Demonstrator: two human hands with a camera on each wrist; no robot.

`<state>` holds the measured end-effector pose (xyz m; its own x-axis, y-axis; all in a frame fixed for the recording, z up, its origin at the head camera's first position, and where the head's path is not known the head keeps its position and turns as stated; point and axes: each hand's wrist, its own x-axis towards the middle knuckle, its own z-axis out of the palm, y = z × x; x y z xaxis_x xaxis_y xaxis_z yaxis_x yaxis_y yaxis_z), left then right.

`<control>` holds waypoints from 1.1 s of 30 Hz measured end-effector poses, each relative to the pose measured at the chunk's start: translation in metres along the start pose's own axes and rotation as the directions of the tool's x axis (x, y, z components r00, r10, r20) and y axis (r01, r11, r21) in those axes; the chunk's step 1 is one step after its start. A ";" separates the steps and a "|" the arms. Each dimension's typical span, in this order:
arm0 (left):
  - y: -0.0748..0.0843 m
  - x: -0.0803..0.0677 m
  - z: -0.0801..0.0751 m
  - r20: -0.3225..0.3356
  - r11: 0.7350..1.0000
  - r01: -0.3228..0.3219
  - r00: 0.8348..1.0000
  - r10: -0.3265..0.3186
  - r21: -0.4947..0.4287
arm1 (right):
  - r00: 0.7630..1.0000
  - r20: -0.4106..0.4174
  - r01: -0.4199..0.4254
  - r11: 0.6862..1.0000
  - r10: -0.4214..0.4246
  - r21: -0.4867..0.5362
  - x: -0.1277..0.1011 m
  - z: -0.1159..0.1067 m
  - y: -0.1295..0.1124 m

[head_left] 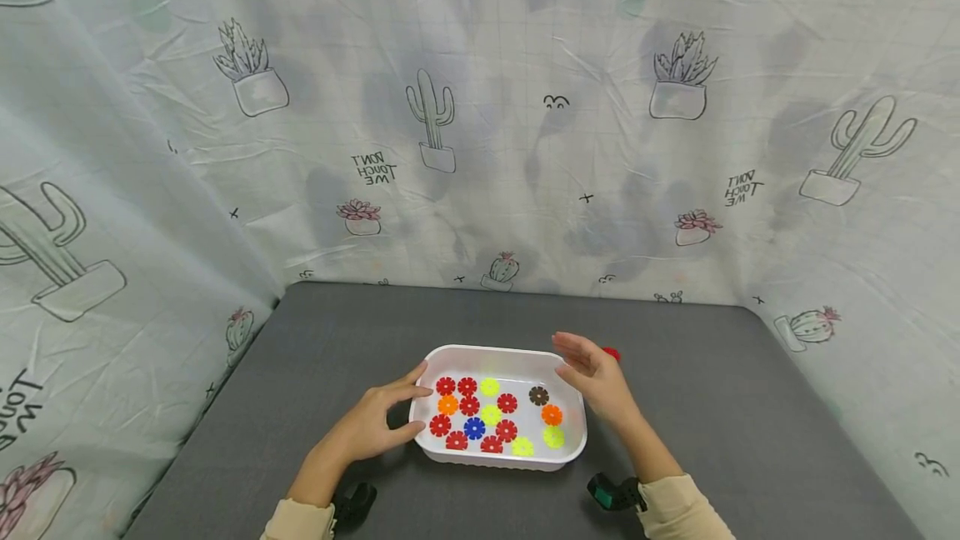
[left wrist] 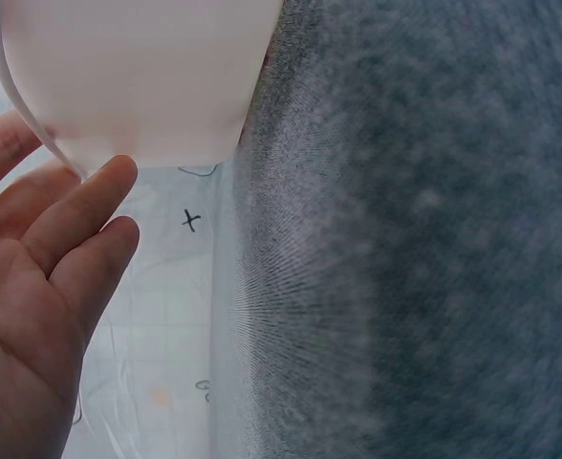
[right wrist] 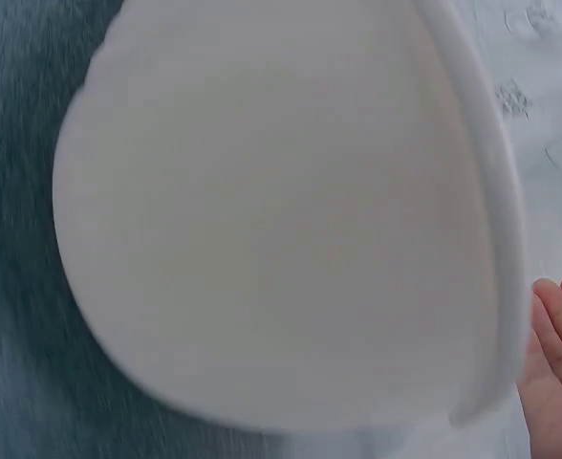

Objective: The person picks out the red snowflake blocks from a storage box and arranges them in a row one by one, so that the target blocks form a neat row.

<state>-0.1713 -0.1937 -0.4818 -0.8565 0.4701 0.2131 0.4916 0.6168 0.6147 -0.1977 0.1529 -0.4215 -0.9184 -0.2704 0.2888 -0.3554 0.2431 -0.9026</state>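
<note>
A white plastic tray (head_left: pixel 498 461) holds several small notched discs, mostly red, with yellow, orange and blue ones and a single brown disc (head_left: pixel 538 395). At its left end, my left hand (head_left: pixel 375 417) grips the rim, index finger and thumb reaching over the edge. From the left wrist view, other fingers (left wrist: pixel 90 215) lie against the outside of the tray wall (left wrist: pixel 157 86). My right hand (head_left: pixel 596 377) is beside the far right corner, fingers extended and nothing in them. The tray's outer wall (right wrist: pixel 262 210) fills much of the right wrist view.
Just behind the right hand lies a red piece (head_left: pixel 612 353), partly hidden by it. Grey cloth covers the table (head_left: pixel 360 319). A pale curtain (head_left: pixel 480 215) printed with potted cacti stands along the back and sides. Dark cameras are strapped at both wrists.
</note>
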 end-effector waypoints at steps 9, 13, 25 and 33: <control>0.002 0.000 -0.001 0.013 1.000 0.019 1.000 -0.019 -0.012 | 0.995 0.085 -0.052 0.996 0.046 0.070 0.006 0.024 0.001; 0.001 0.001 -0.001 0.016 1.000 0.018 1.000 -0.018 -0.013 | 0.988 0.104 -0.124 0.988 0.114 0.091 0.013 0.035 0.017; 0.002 0.001 0.000 0.016 1.000 0.011 1.000 -0.010 -0.011 | 0.956 0.176 -0.228 0.971 0.236 -0.066 0.018 0.055 0.044; 0.002 0.001 -0.001 -0.002 1.000 0.002 1.000 -0.002 -0.001 | 0.940 0.250 -0.216 0.972 0.231 -0.089 0.023 0.059 0.049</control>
<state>-0.1710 -0.1929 -0.4792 -0.8577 0.4675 0.2138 0.4899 0.6170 0.6160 -0.2257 0.1040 -0.4777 -0.9023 -0.4308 -0.0171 -0.1631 0.3779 -0.9114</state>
